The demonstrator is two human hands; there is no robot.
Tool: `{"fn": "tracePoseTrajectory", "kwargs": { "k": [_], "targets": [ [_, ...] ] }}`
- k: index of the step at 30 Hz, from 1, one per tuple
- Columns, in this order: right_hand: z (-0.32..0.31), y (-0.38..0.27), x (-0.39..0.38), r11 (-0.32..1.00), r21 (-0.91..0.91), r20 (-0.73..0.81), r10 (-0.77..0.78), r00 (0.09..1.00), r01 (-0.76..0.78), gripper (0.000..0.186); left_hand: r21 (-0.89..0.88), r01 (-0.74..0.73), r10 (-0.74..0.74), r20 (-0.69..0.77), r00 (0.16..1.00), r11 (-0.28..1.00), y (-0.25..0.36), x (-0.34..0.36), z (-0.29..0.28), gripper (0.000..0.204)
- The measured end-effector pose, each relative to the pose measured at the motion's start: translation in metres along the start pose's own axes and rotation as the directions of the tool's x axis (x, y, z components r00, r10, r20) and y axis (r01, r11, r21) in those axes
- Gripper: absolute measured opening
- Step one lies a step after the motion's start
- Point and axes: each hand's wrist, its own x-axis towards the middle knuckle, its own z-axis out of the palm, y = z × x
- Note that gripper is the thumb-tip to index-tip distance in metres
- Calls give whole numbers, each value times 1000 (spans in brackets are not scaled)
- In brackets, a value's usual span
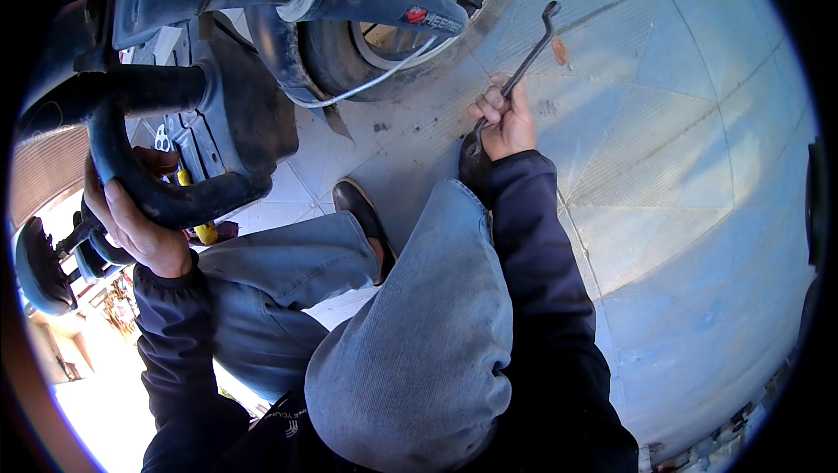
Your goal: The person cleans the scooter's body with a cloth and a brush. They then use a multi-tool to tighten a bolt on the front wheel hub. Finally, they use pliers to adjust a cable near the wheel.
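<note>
My left hand (144, 229) is closed around a thick black tubular loop (170, 202) on the vehicle at the left. Its thumb lies along the near side of the tube, and the other fingers are partly hidden behind it. Out over the tiled floor, my right hand (508, 128) grips a long dark metal wrench (531, 58) with a bent ring-like end pointing up and away. The wrench's lower end passes below the fingers, near my shoe. A black boxy part (249, 115) of the vehicle adjoins the loop.
A wheel (327, 58) stands beyond, with a dark fork-like arm (375, 3) and a pale cable (375, 85) before it. Something yellow (206, 232) shows beneath the loop. A brown leaf-like scrap (559, 51) lies on the tiled floor (663, 159). My bent knees fill the middle.
</note>
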Motion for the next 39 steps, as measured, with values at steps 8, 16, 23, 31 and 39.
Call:
{"fn": "tracePoseTrajectory", "kwargs": {
  "k": [8,16,23,31,39],
  "targets": [
    [27,-14,-11,949,308,11,67,998,-67,39,-4,-19,19,23,1000,1000,-5,1,-4,60],
    [32,-17,-18,995,82,106,48,993,-57,43,-10,-21,22,69,997,1000,-8,1,-8,60],
    [31,-33,-37,489,-872,-123,-273,954,27,36,-37,62,-63,-25,998,997,7,-3,-6,58],
    [111,-53,-138,-144,-957,283,-260,923,253,26,269,-221,227,11,974,937,36,-15,-48,47],
    [276,-2,-236,-436,-657,666,44,744,615,19,-343,-56,169,308,936,938,82,-93,-82,36]
  ]
}}
